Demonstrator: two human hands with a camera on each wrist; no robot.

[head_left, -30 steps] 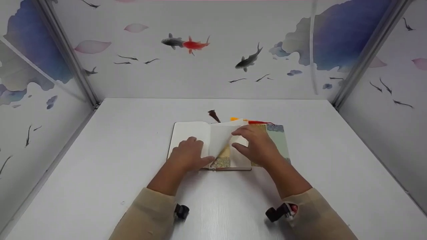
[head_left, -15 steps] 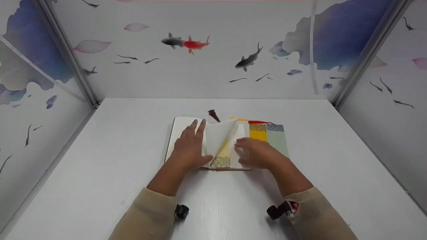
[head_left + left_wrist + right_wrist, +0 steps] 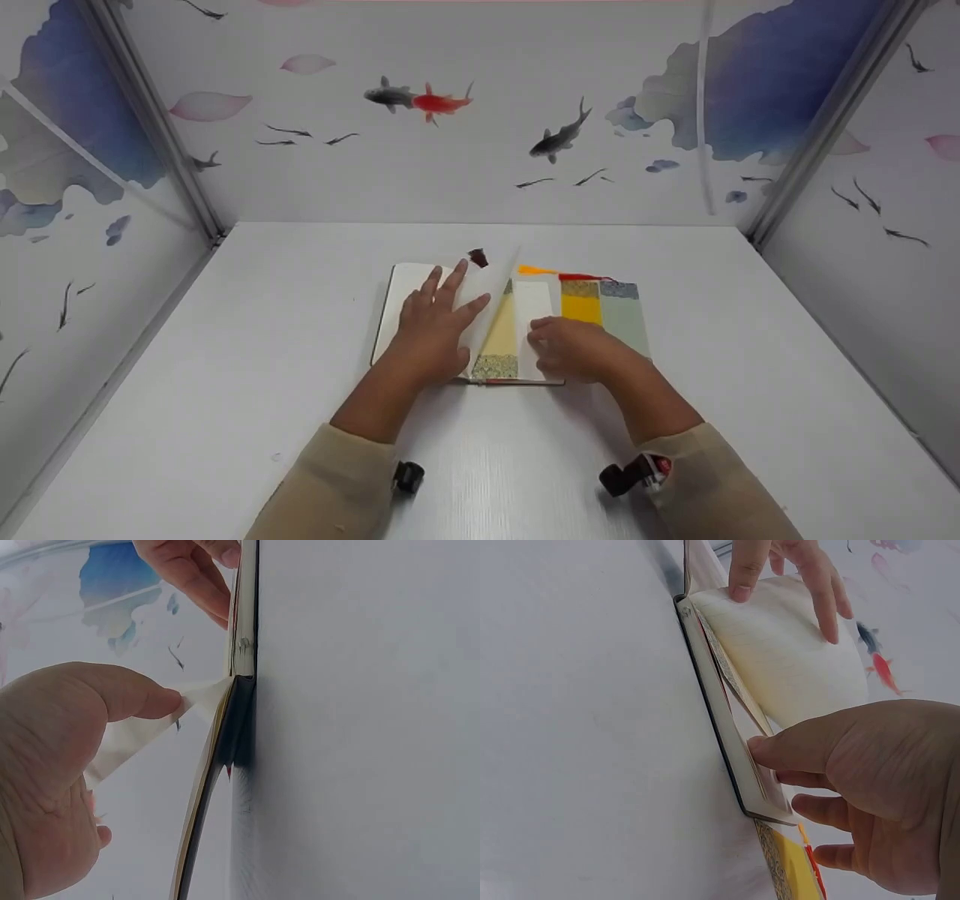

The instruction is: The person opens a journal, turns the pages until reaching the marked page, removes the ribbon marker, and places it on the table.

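An open notebook (image 3: 387, 300) with white pages and a dark cover lies on the table. One thin page (image 3: 489, 289) stands partly raised, leaning left. My left hand (image 3: 435, 334), fingers spread, rests against that page, its thumb touching it in the left wrist view. Under the page shows a pale yellow bookmark (image 3: 496, 330) with a patterned end, lying in the notebook. On the right page my right hand (image 3: 576, 349) touches the paper, thumb (image 3: 780, 750) near the edge, fingers loosely bent. Its fingertips are partly hidden in the head view.
Right of the notebook lie a bright yellow bookmark (image 3: 581, 306) and a pale green bookmark (image 3: 622, 319), both with patterned ends. An orange tassel (image 3: 536, 269) and a red tassel (image 3: 579, 277) lie behind. A dark brown tassel (image 3: 478, 257) shows past the top edge. Printed walls enclose the white table (image 3: 225, 360).
My left hand has opened out and its thumb has swung up against the page, which has turned further left, baring more bookmark. My right hand has come down nearer the notebook's lower right.
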